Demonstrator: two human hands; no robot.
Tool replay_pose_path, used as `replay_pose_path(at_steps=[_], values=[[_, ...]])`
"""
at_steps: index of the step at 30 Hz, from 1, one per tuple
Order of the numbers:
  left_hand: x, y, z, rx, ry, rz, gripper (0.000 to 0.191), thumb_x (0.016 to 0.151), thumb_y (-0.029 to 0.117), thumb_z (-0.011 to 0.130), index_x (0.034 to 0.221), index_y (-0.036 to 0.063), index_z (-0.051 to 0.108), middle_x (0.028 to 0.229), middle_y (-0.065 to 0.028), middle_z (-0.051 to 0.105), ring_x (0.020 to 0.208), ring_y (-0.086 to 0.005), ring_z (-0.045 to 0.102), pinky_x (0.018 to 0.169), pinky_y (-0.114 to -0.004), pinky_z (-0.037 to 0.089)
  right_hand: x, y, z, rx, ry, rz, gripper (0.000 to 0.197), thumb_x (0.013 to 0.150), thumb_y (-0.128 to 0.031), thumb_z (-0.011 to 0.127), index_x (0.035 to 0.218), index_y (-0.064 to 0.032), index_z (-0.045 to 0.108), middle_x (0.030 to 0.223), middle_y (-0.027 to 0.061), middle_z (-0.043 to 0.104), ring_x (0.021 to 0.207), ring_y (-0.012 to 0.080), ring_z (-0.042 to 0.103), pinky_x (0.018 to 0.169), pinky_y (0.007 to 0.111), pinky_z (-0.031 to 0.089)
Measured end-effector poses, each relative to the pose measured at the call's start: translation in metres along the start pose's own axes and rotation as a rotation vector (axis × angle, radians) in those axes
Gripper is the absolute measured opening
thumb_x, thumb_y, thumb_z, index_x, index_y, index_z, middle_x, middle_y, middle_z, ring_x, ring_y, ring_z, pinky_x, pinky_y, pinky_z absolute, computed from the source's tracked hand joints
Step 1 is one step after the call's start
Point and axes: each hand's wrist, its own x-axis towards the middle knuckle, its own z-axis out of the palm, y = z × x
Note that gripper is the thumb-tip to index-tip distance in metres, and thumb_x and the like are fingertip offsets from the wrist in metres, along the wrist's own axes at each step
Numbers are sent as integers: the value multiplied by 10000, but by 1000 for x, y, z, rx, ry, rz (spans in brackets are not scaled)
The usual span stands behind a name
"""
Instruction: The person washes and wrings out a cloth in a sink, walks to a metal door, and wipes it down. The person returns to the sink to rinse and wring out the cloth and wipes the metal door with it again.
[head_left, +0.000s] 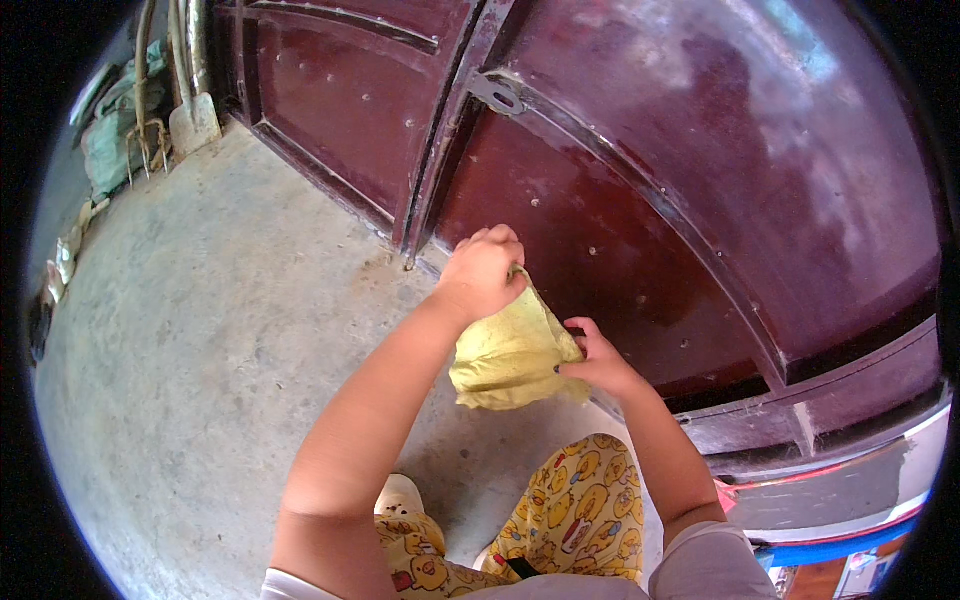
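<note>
A yellow cloth (510, 352) hangs in front of me, between my body and a dark red metal door (585, 247). My left hand (487, 266) is closed on the cloth's upper corner, its fingers curled over the fabric. At the cloth's right edge is my right hand (596, 360), thumb and fingers spread around the edge; whether it pinches the fabric I cannot tell. The lower part of the cloth hangs loose in folds above the concrete floor. The door's panels look glossy, with wet-looking patches.
A shovel (195, 124) and a garden fork (146, 146) lean at the upper left beside a pale green sack (112, 150). A metal hasp plate (496, 94) juts from the door frame. My feet stand on the concrete floor (210, 337), close to the door.
</note>
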Motion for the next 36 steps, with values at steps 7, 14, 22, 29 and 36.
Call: replay_pose_path(at_steps=[7, 14, 22, 29, 36], values=[[2, 0, 4, 64, 149, -62, 105, 654, 93, 568, 749, 50, 559, 867, -98, 510, 802, -282, 514, 695, -355, 430, 1, -17, 10, -102, -18, -77, 350, 756, -80, 507, 1094, -10, 450, 973, 77, 544, 867, 140, 507, 764, 276, 403], [4, -9, 24, -53, -48, -201, 128, 661, 89, 568, 782, 47, 575, 751, -135, 551, 699, -292, 545, 650, -350, 444, -9, -37, 11, 358, -80, 47, 396, 746, -116, 486, 1125, -6, 448, 1046, 70, 530, 958, 146, 486, 839, 278, 365], [-3, -12, 23, -316, -715, -414, 446, 733, 398, 564, 921, -4, 521, 875, -133, 589, 820, -200, 554, 705, -308, 426, -14, -31, 14, 769, -173, -11, 430, 714, -83, 452, 1136, -12, 418, 1067, 80, 510, 994, 185, 476, 871, 316, 350], [-10, -9, 20, -628, -944, -355, 609, 749, 561, 451, 961, -2, 540, 904, -99, 559, 833, -158, 497, 735, -277, 394, -18, -18, 15, 1031, -182, 24, 466, 714, -179, 425, 1150, -18, 401, 1127, 100, 478, 1046, 235, 445, 904, 368, 320], [-17, -12, 35, -566, -896, -340, 396, 668, 267, 631, 956, 9, 548, 881, -88, 582, 805, -162, 528, 711, -277, 417, -17, -11, 3, 1083, -113, -98, 497, 687, -180, 427, 1135, 32, 390, 1172, 127, 435, 1103, 249, 385, 955, 372, 253]])
